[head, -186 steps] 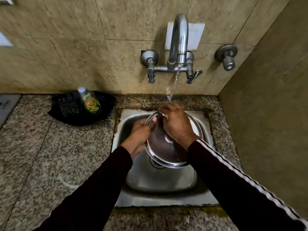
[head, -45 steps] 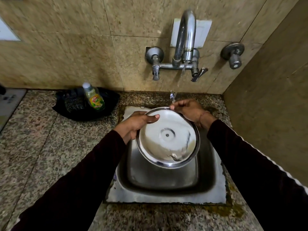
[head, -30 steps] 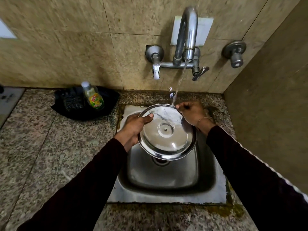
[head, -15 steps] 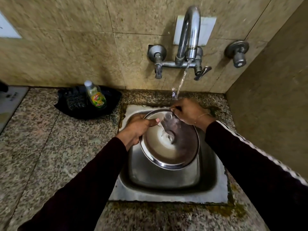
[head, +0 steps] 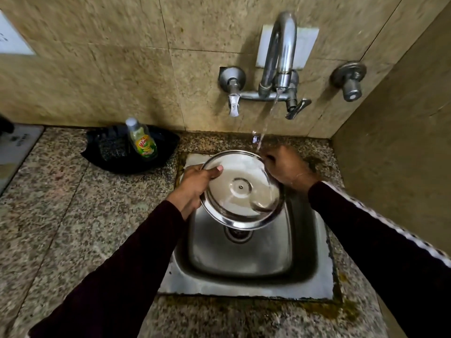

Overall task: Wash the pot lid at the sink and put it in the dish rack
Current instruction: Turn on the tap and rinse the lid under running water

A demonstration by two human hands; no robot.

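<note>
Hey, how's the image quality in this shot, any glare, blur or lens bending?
Head view: glare whitens much of the lid, which both the left hand and right hand grip; motion blur smears the wall tiles at left; the wide lens bows the wall and counter edges; the sleeves go nearly black; the sink basin is dim but readable.

On my feed I see 1 bottle of dish soap (head: 142, 140) with a green and yellow label standing in a black tray (head: 166, 152) on the speckled granite counter (head: 73, 215), close against the beige tiled wall (head: 97, 69). A white plate (head: 306, 48) sits on the wall. A separate round valve (head: 349, 80) is mounted further right.
</note>
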